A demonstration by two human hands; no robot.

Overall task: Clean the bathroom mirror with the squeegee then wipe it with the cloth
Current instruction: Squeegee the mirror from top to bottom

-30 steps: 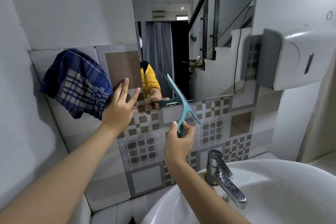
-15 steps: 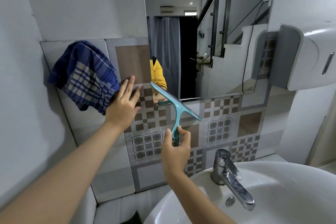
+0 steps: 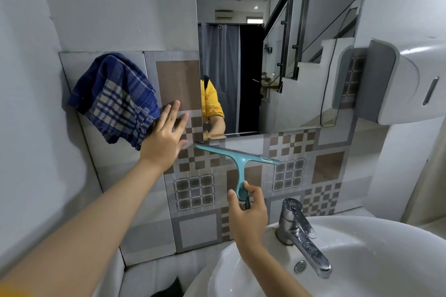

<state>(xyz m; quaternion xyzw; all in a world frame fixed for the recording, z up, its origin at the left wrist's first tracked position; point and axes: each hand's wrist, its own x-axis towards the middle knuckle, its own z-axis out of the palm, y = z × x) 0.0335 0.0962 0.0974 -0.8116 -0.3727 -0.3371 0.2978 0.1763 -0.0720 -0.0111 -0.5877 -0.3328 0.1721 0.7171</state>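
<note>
The mirror (image 3: 277, 55) hangs on the wall above the patterned tiles. My right hand (image 3: 248, 214) grips the handle of a teal squeegee (image 3: 237, 154). Its blade lies tilted on the tiles just below the mirror's lower edge, with its left end near the mirror's bottom left corner. My left hand (image 3: 166, 135) rests with fingers spread flat on the tiles left of the mirror. A blue plaid cloth (image 3: 115, 99) bunches up against the wall at the thumb side of that hand. The thumb is hidden under the cloth and seems to pinch it.
A white basin (image 3: 362, 260) with a chrome tap (image 3: 296, 229) sits below right, close under my right hand. A white and grey dispenser (image 3: 398, 79) sticks out from the wall right of the mirror. A plain wall closes in on the left.
The squeegee has slid down off the lower part of the mirror onto the tiles, and its blade has turned flatter. My left hand and the cloth stay in place on the wall.
</note>
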